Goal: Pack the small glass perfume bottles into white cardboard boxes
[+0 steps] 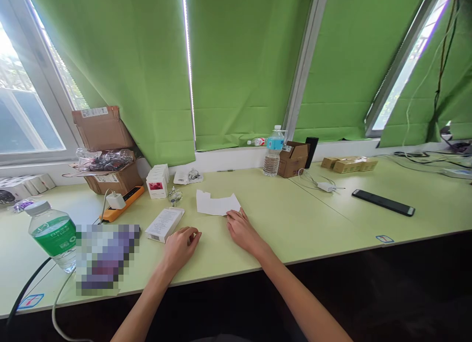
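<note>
A white sheet of paper or thin card with a notched upper edge lies at the middle of the table, slightly curled. My right hand has its fingers closed at the sheet's lower right corner. My left hand rests on the table with its fingers curled in, and nothing shows in them. Just beyond it lies a flat white printed box, close to the knuckles. Behind that box sits a small clear-wrapped item, beside a row of upright white boxes.
On the left stand a green-labelled water bottle, a pixelated item, an orange power strip and cardboard boxes. A large water bottle and an open carton stand at the back. To the right lie a charger and a black phone-like bar.
</note>
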